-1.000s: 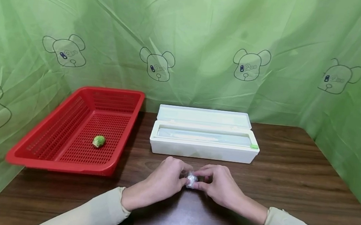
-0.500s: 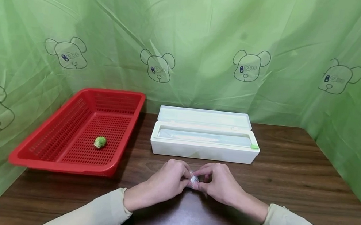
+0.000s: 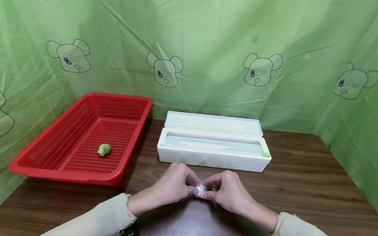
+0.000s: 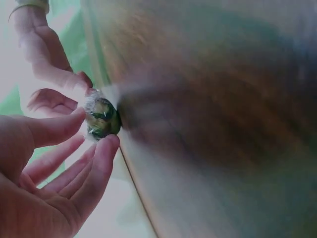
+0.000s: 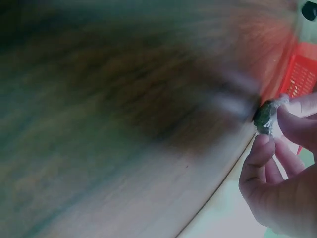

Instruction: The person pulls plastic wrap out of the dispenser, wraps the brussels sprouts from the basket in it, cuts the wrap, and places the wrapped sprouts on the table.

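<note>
A small Brussels sprout wrapped in clear cling film (image 3: 200, 190) is between my two hands, at the table's middle in the head view. The left wrist view shows the wrapped sprout (image 4: 103, 118) up close, green through the crinkled film. My left hand (image 3: 171, 185) pinches it from the left with thumb and fingertips. From the right, my right hand (image 3: 234, 194) pinches it the same way; the right wrist view shows this hand (image 5: 282, 173) at the sprout's side. Another Brussels sprout (image 3: 104, 149), with no film visible on it, lies in the red basket (image 3: 75, 176).
Just beyond my hands stands a long white cling film box (image 3: 213, 160) with its lid raised, a film roll inside and a green tab at its right end. The red basket is to the left. Green curtains (image 3: 212, 28) surround the brown wooden table (image 3: 313, 185).
Both hands keep hold of the wrapped sprout, and their fingers shift a little around it. The left hand has moved slightly to the left. Basket and box stay in place.
</note>
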`<state>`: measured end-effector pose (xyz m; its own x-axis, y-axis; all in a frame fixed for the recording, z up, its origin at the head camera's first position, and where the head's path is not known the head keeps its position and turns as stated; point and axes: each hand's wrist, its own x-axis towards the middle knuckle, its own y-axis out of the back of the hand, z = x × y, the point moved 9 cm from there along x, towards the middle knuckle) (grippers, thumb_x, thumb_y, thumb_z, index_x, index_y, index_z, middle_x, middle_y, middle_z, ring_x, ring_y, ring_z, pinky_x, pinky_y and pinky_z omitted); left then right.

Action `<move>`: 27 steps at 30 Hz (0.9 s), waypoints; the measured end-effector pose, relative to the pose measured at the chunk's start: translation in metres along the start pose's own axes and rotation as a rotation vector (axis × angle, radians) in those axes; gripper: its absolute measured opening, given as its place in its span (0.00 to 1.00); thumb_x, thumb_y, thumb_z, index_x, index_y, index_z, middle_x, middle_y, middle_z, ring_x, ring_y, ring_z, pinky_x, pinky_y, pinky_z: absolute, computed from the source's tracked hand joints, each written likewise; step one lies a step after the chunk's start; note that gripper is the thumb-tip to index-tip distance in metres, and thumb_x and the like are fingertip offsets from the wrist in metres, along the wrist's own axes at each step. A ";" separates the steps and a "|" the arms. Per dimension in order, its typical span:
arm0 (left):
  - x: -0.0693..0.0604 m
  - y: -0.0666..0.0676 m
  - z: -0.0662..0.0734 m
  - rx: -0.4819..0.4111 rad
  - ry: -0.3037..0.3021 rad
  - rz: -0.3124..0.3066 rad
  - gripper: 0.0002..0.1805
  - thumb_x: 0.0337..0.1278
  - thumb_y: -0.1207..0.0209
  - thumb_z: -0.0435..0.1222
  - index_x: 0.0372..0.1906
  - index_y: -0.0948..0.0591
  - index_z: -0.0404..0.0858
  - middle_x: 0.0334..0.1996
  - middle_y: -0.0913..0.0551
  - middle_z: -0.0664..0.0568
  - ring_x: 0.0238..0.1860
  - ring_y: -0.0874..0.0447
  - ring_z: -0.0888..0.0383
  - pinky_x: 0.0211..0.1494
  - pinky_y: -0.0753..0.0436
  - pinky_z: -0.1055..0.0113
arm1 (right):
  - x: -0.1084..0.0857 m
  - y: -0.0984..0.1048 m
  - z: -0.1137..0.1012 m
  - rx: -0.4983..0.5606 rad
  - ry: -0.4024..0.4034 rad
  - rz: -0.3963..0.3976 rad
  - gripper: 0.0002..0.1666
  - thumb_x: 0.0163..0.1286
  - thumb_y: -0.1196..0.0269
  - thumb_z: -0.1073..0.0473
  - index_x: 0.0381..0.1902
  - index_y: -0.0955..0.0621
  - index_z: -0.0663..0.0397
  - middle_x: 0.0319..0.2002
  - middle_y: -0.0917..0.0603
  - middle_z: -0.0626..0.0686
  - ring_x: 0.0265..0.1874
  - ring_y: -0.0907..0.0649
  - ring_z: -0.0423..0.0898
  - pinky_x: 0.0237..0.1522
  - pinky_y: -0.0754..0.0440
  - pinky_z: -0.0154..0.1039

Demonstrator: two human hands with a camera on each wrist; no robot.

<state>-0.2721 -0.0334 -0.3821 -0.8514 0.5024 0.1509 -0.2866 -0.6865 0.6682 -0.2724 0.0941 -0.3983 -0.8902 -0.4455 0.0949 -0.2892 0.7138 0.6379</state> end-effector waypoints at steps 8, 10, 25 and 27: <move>0.001 0.000 -0.011 -0.109 0.104 -0.032 0.11 0.52 0.24 0.25 0.42 0.11 0.32 0.29 0.10 0.51 0.26 0.12 0.59 0.30 0.16 0.70 | 0.001 0.001 0.018 0.258 -0.139 -0.063 0.20 0.58 0.20 0.63 0.47 0.11 0.64 0.35 0.09 0.52 0.28 0.14 0.44 0.26 0.18 0.35; 0.000 -0.001 -0.015 -0.108 0.139 -0.044 0.10 0.57 0.26 0.28 0.43 0.10 0.32 0.28 0.11 0.51 0.23 0.13 0.57 0.27 0.16 0.68 | 0.001 -0.002 0.022 0.291 -0.184 -0.094 0.21 0.59 0.21 0.64 0.49 0.12 0.67 0.35 0.09 0.54 0.27 0.15 0.44 0.24 0.20 0.35; -0.001 -0.016 -0.028 -0.330 0.294 -0.169 0.04 0.65 0.31 0.29 0.36 0.12 0.30 0.24 0.12 0.43 0.22 0.12 0.50 0.26 0.12 0.59 | 0.001 -0.006 0.022 0.315 -0.203 -0.170 0.18 0.58 0.21 0.65 0.45 0.12 0.67 0.33 0.10 0.55 0.25 0.16 0.42 0.22 0.23 0.33; 0.001 -0.014 -0.026 -0.327 0.274 -0.138 0.03 0.62 0.30 0.28 0.36 0.13 0.30 0.25 0.12 0.44 0.23 0.11 0.49 0.26 0.12 0.59 | 0.002 -0.004 0.021 0.316 -0.182 -0.156 0.18 0.57 0.21 0.67 0.44 0.13 0.67 0.34 0.10 0.55 0.26 0.16 0.43 0.22 0.22 0.34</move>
<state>-0.2805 -0.0364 -0.4100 -0.8679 0.4731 -0.1515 -0.4918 -0.7753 0.3963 -0.2804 0.1018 -0.4160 -0.8666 -0.4791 -0.1395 -0.4948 0.7889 0.3645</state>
